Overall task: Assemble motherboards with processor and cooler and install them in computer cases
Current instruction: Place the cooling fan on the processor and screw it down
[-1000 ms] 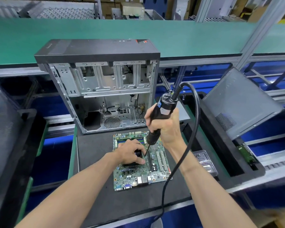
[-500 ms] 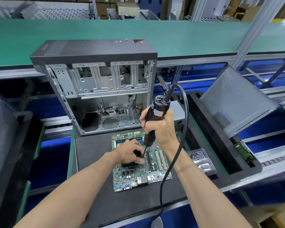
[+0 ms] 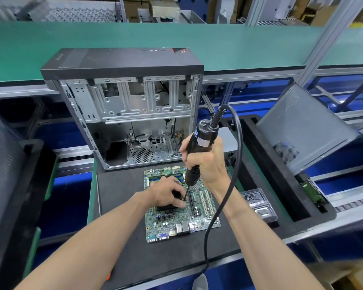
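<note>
Near the front edge of the black worktop (image 3: 122, 248), the green motherboard (image 3: 176, 222) is lying flat, as half a second before. The left hand (image 3: 168, 194) is still resting on the black cooler (image 3: 170, 207), fingers curled over its top, fingertips beside the driver bit. The right hand (image 3: 205, 162) is still gripping the electric screwdriver (image 3: 199, 151) upright, now slightly lower, its bit touching the cooler's right edge. Behind, the open computer case (image 3: 134, 114) is standing at the worktop's far edge.

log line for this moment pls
right hand grips screwdriver | left hand holds cooler | motherboard on mat
</note>
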### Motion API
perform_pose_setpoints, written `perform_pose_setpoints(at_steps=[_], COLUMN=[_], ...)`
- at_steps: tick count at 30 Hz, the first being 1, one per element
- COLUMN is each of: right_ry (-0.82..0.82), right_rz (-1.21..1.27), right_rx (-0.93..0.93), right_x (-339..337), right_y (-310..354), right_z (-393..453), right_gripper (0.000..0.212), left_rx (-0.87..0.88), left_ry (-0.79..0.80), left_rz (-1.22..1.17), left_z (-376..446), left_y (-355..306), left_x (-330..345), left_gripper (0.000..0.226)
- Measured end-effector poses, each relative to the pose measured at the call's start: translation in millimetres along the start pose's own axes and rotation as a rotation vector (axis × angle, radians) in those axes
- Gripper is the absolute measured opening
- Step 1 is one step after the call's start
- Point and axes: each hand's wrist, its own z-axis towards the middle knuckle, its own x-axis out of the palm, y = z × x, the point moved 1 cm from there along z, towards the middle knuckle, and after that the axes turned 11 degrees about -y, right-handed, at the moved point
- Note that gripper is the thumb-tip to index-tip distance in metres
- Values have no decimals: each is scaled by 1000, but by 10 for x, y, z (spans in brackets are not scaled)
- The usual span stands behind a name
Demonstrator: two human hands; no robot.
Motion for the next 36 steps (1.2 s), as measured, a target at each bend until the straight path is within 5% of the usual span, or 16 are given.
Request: perform_pose_setpoints(at_steps=[5,36], right_ry=[249,164], right_rz=[-7,-7], right_rx=[30,5], right_x=[-30,-30], right_y=[-44,-101], right_z=[73,83], right_gripper=[31,26], left_rx=[6,1], left_ry=[-14,-1], left_rz=[36,-4], left_z=[8,30], left_y=[8,35], left_x=[35,49], left_gripper=[25,23])
